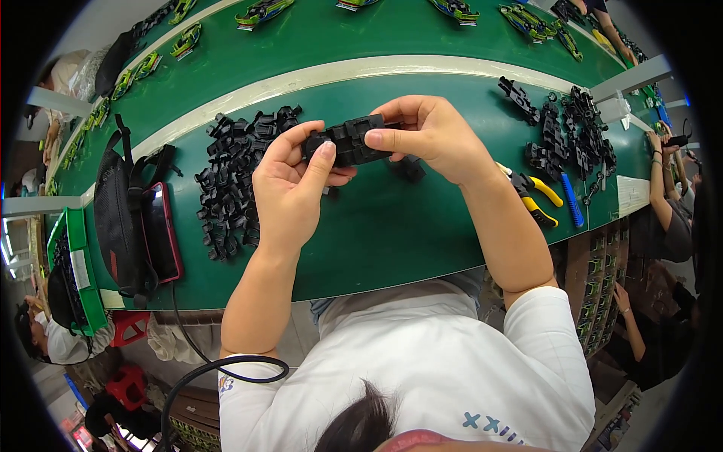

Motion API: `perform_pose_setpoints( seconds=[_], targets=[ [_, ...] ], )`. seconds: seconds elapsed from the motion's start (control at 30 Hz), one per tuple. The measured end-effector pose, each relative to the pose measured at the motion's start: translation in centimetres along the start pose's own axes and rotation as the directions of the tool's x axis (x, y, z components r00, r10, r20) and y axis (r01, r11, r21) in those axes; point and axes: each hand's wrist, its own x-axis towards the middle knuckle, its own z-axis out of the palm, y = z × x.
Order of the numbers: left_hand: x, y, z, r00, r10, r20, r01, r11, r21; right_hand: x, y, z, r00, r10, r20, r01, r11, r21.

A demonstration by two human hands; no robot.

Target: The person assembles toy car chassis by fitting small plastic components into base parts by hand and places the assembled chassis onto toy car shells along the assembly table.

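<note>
Two hands, left hand [290,188] and right hand [429,135], each grip closed on black plastic part [348,141], above green table [392,226]

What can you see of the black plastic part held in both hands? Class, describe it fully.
The black plastic part is a blocky, matte moulded piece with raised ribs and notched recesses along its top, longer than it is wide. It is held level above the green table, lying roughly left to right. The left hand grips its left end, thumb pressed on the front face; the right hand covers its right end, thumb on the front. Its underside and right end are hidden.
</note>
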Motion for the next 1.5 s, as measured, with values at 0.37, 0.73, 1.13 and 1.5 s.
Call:
perform_pose_setpoints(
  seconds=[0.37, 0.73, 1.13, 1.5],
  targets=[
    [-0.1, 0.2, -0.1, 1.0, -0.005, -0.016, 0.005, 1.0, 0.0, 0.2, 0.0, -0.3, 0.999, 0.047, 0.012, -0.047, 0.998, 0.039],
    [0.6, 0.7, -1.7, 0.996, -0.086, -0.038, 0.079, 0.983, -0.168, -0.8, -4.2, -0.6, 0.873, -0.395, 0.285, 0.479, 0.592, -0.647],
    [0.8, 2.2, -3.1, 0.955, 0.18, -0.235, -0.209, 0.972, -0.106, 18.8, -9.2, -1.8, 0.883, -0.468, -0.034, 0.294, 0.608, -0.738],
    [0.3, 2.1, -3.9, 0.986, 0.049, -0.162, -0.075, 0.985, -0.159, 42.9, -4.3, -0.2, 0.811, -0.43, -0.396, -0.24, 0.373, -0.896]
  ],
)
